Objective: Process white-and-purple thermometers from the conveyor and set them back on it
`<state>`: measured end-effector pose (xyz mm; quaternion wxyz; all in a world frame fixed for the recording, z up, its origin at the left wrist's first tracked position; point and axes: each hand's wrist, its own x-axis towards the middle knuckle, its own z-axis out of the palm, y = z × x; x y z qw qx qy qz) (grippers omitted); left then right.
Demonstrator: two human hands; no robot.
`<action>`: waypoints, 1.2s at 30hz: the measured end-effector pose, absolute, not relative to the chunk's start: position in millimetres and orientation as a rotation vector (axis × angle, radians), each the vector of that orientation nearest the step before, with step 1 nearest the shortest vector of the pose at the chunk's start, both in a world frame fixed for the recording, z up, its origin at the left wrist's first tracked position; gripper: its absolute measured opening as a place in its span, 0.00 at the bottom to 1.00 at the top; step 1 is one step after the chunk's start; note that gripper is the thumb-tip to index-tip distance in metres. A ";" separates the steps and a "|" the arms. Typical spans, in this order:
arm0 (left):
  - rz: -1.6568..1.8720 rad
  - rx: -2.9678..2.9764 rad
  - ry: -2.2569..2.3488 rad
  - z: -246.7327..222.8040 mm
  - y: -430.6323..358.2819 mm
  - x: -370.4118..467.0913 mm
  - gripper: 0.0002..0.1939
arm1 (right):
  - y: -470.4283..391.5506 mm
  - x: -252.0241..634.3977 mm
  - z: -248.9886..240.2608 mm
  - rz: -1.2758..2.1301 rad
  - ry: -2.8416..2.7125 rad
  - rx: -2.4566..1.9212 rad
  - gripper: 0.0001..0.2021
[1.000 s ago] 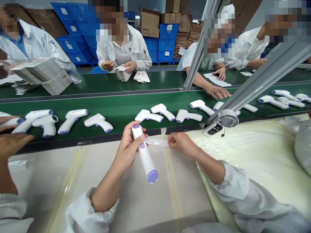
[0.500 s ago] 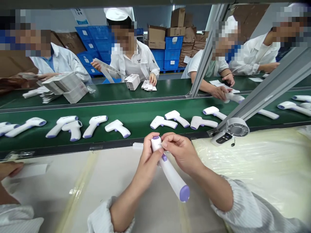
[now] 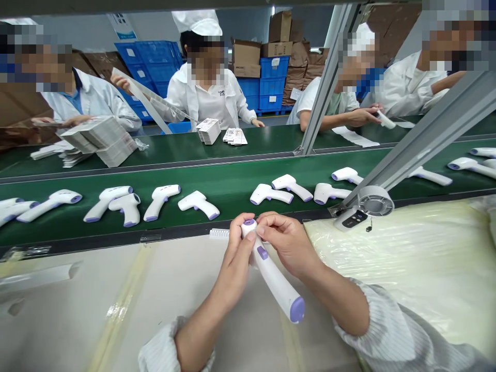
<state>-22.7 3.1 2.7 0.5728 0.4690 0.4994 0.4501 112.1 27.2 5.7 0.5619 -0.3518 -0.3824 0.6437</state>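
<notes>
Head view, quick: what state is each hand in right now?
Left hand: closed, holding the white gun-shaped device near its far end.
Right hand: closed in a pinch at that end; whether it grips anything cannot be told.

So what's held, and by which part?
The left hand grips an infrared thermometer by its head; whether the right hand holds anything can't be told.

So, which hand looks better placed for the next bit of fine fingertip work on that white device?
Probably the right hand: its fingertips sit beside the far end of the white device, while the left hand grips it and seems busy steadying it.
</notes>
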 end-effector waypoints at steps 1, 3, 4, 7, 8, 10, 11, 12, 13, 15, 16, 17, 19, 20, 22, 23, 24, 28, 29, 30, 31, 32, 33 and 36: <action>1.056 1.110 1.176 2.9 3.0 -22.3 0.24 | 26.8 112.0 6.0 1.507 -0.903 -0.834 0.08; 1.056 1.133 1.194 2.8 2.9 -21.8 0.24 | 26.5 111.5 6.3 1.489 -0.902 -0.846 0.09; 1.056 1.143 1.203 2.4 3.1 -21.9 0.25 | 26.8 111.0 6.1 1.486 -0.899 -0.849 0.09; 1.072 1.157 1.210 0.4 3.5 -23.9 0.24 | 30.1 109.4 4.3 1.526 -0.861 -0.839 0.10; 1.075 1.150 1.198 -0.1 3.6 -25.0 0.24 | 31.6 109.2 3.3 1.559 -0.837 -0.827 0.12; 1.072 1.118 1.142 -0.2 4.1 -27.1 0.24 | 33.3 109.5 1.6 1.631 -0.764 -0.799 0.15; 1.079 1.099 1.099 0.3 5.1 -28.0 0.24 | 33.1 110.3 1.2 1.655 -0.716 -0.791 0.16; 1.105 1.085 1.056 1.1 7.3 -28.8 0.24 | 32.1 111.5 1.1 1.667 -0.671 -0.793 0.17; 1.160 1.084 1.018 2.0 11.2 -29.9 0.24 | 30.6 113.1 1.3 1.679 -0.644 -0.806 0.17; 1.323 1.147 0.998 3.6 26.7 -34.5 0.23 | 29.1 116.9 1.7 1.739 -0.696 -0.836 0.17; 1.380 1.218 1.024 4.2 39.1 -39.2 0.23 | 31.0 118.5 1.4 1.780 -0.773 -0.843 0.17; 1.388 1.319 1.073 4.5 54.8 -46.2 0.23 | 35.9 119.5 0.2 1.804 -0.874 -0.854 0.17; 1.234 1.596 1.265 4.9 94.4 -67.4 0.26 | 56.8 118.5 -5.4 1.686 -1.159 -0.982 0.16; 1.099 1.735 1.385 5.1 116.6 -81.4 0.28 | 72.4 116.3 -9.6 1.522 -1.328 -1.108 0.16; 0.932 1.891 1.702 5.5 160.8 -113.0 0.28 | 109.1 109.9 -19.2 1.039 -1.694 -1.413 0.18; 0.905 1.885 1.802 5.5 180.7 -129.1 0.31 | 127.4 106.4 -23.3 0.884 -1.791 -1.488 0.18; 0.863 1.870 1.891 5.2 198.0 -144.4 0.33 | 143.4 103.5 -26.4 0.769 -1.872 -1.535 0.18; 0.704 1.866 1.969 0.6 233.6 -188.2 0.29 | 164.9 107.8 -27.4 0.620 -2.045 -1.560 0.13; 0.698 1.896 1.949 -0.3 234.4 -194.0 0.26 | 158.7 114.7 -25.7 0.580 -2.069 -1.563 0.12; 0.717 1.932 1.928 -0.4 232.6 -198.0 0.24 | 149.0 123.6 -23.8 0.543 -2.081 -1.565 0.11; 0.759 1.969 1.909 0.4 228.4 -200.3 0.23 | 137.1 133.9 -22.1 0.540 -2.083 -1.571 0.10; 0.814 2.003 1.892 2.1 222.0 -200.9 0.23 | 123.8 144.7 -20.8 0.584 -2.077 -1.583 0.08; 0.877 2.037 1.880 4.6 213.5 -199.9 0.24 | 110.5 154.9 -20.3 0.668 -2.065 -1.598 0.07; 1.163 2.014 1.770 13.5 176.1 -184.5 0.26 | 77.5 174.0 -24.3 0.974 -1.989 -1.648 0.05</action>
